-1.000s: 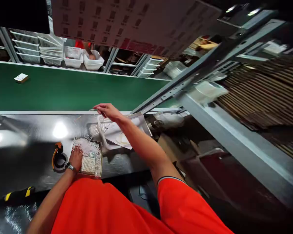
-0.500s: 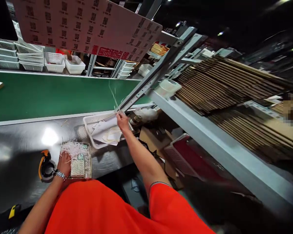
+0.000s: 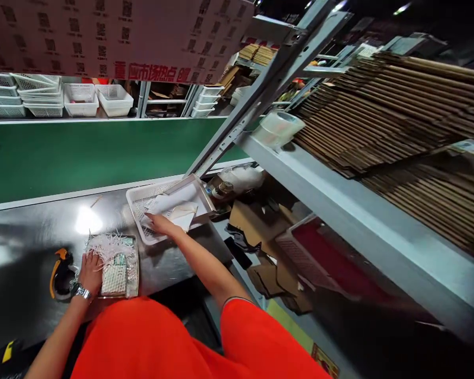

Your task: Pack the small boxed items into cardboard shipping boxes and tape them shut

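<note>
An open shallow box (image 3: 137,268) sits on the metal table in front of me. White shredded paper (image 3: 107,247) fills its far side, and a cream packet with a bumpy surface (image 3: 114,280) lies in the near part. My left hand (image 3: 90,272) rests on the box's left side, its fingers laid out on the paper strands. Over the left part of a white plastic basket (image 3: 148,238) is my right hand (image 3: 161,225), index finger stretched out and nothing visible in it. White papers (image 3: 181,213) and a shallow box lid (image 3: 205,195) lie in the basket.
A tape dispenser (image 3: 61,276) stands left of the box. Beyond the table runs a green belt (image 3: 102,152). At right, a grey shelf (image 3: 319,181) carries clear tape rolls (image 3: 278,128) and stacked cardboard (image 3: 379,116). A slanted metal post (image 3: 240,123) rises behind the basket.
My right hand has come down and left, from the basket's far right corner to its left part. The thin strands it held are no longer seen in it. My left hand stays at the box.
</note>
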`<state>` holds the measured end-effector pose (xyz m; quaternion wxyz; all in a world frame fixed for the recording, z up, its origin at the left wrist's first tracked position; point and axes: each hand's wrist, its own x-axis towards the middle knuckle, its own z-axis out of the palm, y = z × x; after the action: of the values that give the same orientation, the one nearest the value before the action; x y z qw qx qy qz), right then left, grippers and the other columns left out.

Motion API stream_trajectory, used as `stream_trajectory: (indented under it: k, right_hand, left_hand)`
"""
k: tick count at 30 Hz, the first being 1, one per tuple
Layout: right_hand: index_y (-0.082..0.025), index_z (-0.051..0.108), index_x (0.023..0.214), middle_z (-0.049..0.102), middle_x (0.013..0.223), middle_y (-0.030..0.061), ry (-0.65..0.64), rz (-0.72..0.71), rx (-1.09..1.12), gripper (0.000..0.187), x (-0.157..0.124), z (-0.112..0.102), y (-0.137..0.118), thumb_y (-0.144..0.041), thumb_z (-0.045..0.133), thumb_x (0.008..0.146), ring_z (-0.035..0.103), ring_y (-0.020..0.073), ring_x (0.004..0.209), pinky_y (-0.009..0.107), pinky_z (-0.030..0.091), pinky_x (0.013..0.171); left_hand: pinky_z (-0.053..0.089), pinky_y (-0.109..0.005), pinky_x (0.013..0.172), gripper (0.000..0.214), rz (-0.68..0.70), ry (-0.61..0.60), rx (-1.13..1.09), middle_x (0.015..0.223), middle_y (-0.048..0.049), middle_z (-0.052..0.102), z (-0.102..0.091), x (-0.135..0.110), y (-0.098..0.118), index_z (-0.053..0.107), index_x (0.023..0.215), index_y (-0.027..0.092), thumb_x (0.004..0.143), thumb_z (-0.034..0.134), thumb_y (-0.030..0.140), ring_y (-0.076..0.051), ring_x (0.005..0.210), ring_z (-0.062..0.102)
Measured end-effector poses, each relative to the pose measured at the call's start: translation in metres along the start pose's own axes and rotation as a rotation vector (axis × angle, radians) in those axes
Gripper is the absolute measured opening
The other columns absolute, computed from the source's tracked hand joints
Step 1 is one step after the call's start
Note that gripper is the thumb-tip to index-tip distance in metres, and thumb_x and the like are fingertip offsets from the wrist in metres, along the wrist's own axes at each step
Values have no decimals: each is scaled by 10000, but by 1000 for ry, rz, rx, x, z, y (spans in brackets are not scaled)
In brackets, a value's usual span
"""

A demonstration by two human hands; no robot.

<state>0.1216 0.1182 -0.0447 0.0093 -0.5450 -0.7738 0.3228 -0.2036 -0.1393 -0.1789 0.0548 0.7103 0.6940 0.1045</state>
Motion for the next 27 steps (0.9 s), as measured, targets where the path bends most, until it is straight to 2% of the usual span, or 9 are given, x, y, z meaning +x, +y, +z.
stream_trajectory:
  k: [2, 5, 8, 11, 13, 16, 19, 21, 27]
  right_hand:
    - [-136, 752, 1612, 863, 1421, 198, 58, 15, -18, 640, -12, -11, 13, -135, 717, 972, 779, 365, 1360, 413, 578, 1207]
    - [-107, 701, 1639, 728, 1627, 252, 236, 89, -29, 596, -33, -35, 45, -135, 592, 1054, 655, 377, 1542, 465, 486, 1333]
    - [-91, 666, 1605, 672, 1613, 292, 580, 255, 25, 547, -59, -48, 88, -220, 521, 1093, 634, 391, 1527, 547, 475, 1348]
    - [-119, 652, 1512, 696, 1498, 286, 977, 469, 202, 517, -81, -41, 128, -325, 618, 1039, 674, 400, 1426, 562, 541, 1283]
    - [-105, 588, 1537, 649, 1558, 335, 1142, 623, 320, 632, -86, -33, 145, -397, 708, 990, 617, 440, 1502, 593, 520, 1305]
    - [-69, 466, 1642, 552, 1682, 408, 1125, 746, 471, 887, -79, -28, 157, -493, 792, 936, 519, 499, 1628, 641, 454, 1361]
    - [-49, 399, 1721, 571, 1705, 393, 996, 694, 547, 975, -60, -38, 153, -500, 776, 942, 566, 469, 1629, 563, 476, 1358]
    - [-29, 397, 1739, 594, 1699, 379, 976, 639, 554, 973, -46, -51, 143, -446, 774, 946, 603, 431, 1606, 499, 487, 1349]
    - [-124, 561, 1639, 658, 1651, 278, 901, 204, 463, 912, -18, -107, 97, -315, 963, 843, 618, 387, 1542, 518, 477, 1355]
  left_hand:
    - [460, -727, 1382, 428, -3, -46, 50, 1451, -212, 832, -4, -1, 0, 873, 1196, 169, 943, 543, 68, -426, 1595, 646]
    - [459, -740, 1388, 456, 11, -47, 54, 1460, -212, 831, -3, -5, -5, 871, 1235, 162, 907, 567, 69, -436, 1608, 640]
    - [538, -680, 1357, 513, -15, 17, -17, 1438, -238, 829, 5, -9, -14, 841, 1294, 127, 859, 573, 80, -425, 1542, 698]
    - [605, -654, 1305, 576, -49, 155, -138, 1438, -261, 806, 14, -14, -22, 765, 1391, 98, 854, 560, 115, -414, 1484, 732]
    - [624, -647, 1289, 582, -57, 250, -197, 1475, -254, 776, 15, -17, -23, 701, 1451, 109, 894, 537, 145, -398, 1485, 730]
    - [588, -666, 1328, 581, -50, 307, -201, 1563, -258, 720, 9, -21, -18, 627, 1530, 126, 964, 511, 188, -399, 1557, 680]
    - [542, -719, 1353, 619, -48, 274, -148, 1564, -265, 728, 0, -21, -13, 619, 1566, 119, 958, 522, 182, -431, 1614, 629]
    - [559, -717, 1328, 612, -45, 212, -113, 1480, -251, 778, -4, -20, -14, 676, 1507, 130, 910, 542, 148, -440, 1566, 668]
    - [577, -716, 1286, 623, -19, 66, -59, 1408, -294, 796, -13, -12, -29, 753, 1398, 82, 799, 598, 154, -488, 1507, 686]
